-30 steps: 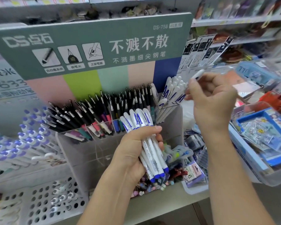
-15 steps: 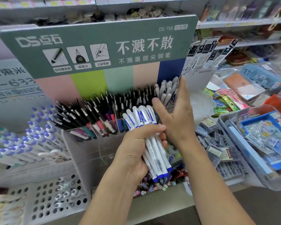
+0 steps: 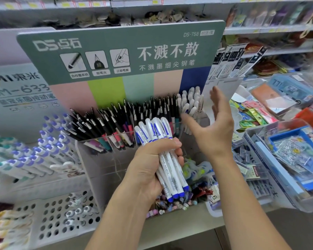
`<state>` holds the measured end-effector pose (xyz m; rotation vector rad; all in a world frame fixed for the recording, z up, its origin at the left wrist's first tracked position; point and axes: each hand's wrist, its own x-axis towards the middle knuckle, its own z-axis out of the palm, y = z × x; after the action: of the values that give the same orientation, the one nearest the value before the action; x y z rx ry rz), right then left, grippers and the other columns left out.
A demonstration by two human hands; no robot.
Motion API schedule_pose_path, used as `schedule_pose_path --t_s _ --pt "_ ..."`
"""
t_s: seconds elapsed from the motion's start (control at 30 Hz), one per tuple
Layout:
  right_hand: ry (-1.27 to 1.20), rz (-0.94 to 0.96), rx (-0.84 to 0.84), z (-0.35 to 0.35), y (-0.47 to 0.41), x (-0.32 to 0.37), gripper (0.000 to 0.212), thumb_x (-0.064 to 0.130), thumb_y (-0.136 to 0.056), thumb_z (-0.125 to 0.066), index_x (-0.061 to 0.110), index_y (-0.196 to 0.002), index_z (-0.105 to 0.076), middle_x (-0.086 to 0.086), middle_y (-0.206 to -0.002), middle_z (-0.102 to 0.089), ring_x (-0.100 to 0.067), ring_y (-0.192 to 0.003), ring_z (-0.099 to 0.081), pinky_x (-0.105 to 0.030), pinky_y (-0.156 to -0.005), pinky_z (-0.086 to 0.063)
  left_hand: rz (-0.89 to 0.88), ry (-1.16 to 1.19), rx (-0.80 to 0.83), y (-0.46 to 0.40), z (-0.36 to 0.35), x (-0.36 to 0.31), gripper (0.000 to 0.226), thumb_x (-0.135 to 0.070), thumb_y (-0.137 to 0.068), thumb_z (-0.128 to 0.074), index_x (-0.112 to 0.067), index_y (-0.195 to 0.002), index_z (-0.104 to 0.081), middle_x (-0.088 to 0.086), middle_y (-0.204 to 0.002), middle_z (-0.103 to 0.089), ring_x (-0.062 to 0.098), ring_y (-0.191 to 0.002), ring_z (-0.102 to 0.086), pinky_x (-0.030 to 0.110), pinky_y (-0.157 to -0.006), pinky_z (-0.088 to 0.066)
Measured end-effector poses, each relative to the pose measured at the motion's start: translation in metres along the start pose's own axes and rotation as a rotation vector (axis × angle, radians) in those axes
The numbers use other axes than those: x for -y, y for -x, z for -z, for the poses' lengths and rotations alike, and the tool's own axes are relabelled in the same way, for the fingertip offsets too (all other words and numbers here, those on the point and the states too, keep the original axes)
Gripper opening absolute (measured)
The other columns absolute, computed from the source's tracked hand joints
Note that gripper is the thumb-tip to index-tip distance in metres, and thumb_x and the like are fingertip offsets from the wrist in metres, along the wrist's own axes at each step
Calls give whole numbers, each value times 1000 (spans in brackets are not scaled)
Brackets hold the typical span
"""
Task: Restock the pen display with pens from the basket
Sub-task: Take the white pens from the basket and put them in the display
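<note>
Just above the left hand (image 3: 148, 170), whose grip is clamped on a bundle of white blue-tipped plastic pens (image 3: 167, 159), the right hand (image 3: 210, 127) hovers spread and empty; best pinch one pen, then slot it upright among the white pens in the clear acrylic display (image 3: 190, 103).

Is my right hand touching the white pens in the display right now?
Cannot tell. In the head view the open right hand overlaps the white pens, thumb tip over them, but motion blur hides any contact or gap.

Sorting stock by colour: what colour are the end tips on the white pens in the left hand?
Blue, on the bundle of white pens; head view.
</note>
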<state>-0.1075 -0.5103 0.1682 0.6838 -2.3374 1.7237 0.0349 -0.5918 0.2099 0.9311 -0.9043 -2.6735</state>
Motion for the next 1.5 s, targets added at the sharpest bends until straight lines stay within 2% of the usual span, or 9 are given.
schedule_pose_path --t_s 0.07,0.13,0.27,0.37,0.53,0.7,1.0,1.27,1.5 --pt "-41 91 -146 6 11 12 48 32 -86 -75 14 -128 -59 -1 -123 -62 -12 -115 -60 -34 -100 -51 -1 -2 7 1 4 -1 20 10 -82 -62 -6 -75 -70 7 -70 -62 15 -57 -59 26 -49 -52" --pt "-89 101 -156 7 24 35 14 27 -91 -70 16 -99 -68 -1 -92 -69 -15 -83 -65 -37 -74 -56 -1 -14 -10 2 12 -2 20 11 -80 -61 -5 -73 -70 8 -71 -61 16 -55 -58 25 -49 -51" --pt "-214 -333 421 -17 51 66 14 26 -91 -74 17 -81 -75 2 -64 -70 -11 -50 -61 -26 -53 -51 -6 -21 -35 11 32 -8 16 10 -69 -61 -2 -79 -66 11 -71 -60 18 -53 -55 26 -48 -51" --pt "-334 -559 579 -36 59 64 14 28 -87 -77 15 -91 -78 -6 -71 -71 -14 -58 -56 -27 -52 -45 41 -14 -62 25 55 -17 18 11 -72 -57 -2 -72 -69 10 -70 -60 17 -52 -55 25 -46 -51" --pt "-378 -572 821 -65 75 67 19 26 -86 -77 22 -105 -77 -5 -76 -70 -19 -65 -56 -28 -54 -41 55 -20 -146 49 92 -24 19 13 -74 -57 -2 -72 -69 9 -68 -62 18 -54 -59 26 -48 -53" --pt "-345 -564 801 -88 97 81 10 10 -91 -70 13 -96 -78 -8 -75 -72 -18 -59 -56 -32 -53 -43 50 24 -210 61 119 -19 18 9 -81 -52 -2 -77 -65 8 -67 -61 18 -54 -61 27 -49 -53" --pt "-397 -638 949 -94 111 86 16 14 -90 -74 9 -104 -73 -7 -83 -69 -15 -56 -55 -30 -56 -50 35 62 -200 69 134 -14 14 7 -68 -59 -3 -71 -67 10 -65 -60 18 -52 -60 26 -48 -52" --pt "-443 -634 783 -87 100 88 9 11 -96 -65 6 -103 -68 -2 -80 -67 -15 -68 -62 -24 -59 -53 56 121 -273 73 139 -8 21 10 -85 -49 5 -90 -68 20 -76 -70 24 -60 -68 28 -50 -56" --pt "-544 -99 223 -82 82 88 9 5 -97 -64 10 -104 -60 -1 -87 -65 -13 -76 -66 -24 -68 -55 -5 126 -326 76 149 -8 13 9 -69 -69 -2 -76 -69 9 -67 -60 16 -51 -59 24 -46 -52"
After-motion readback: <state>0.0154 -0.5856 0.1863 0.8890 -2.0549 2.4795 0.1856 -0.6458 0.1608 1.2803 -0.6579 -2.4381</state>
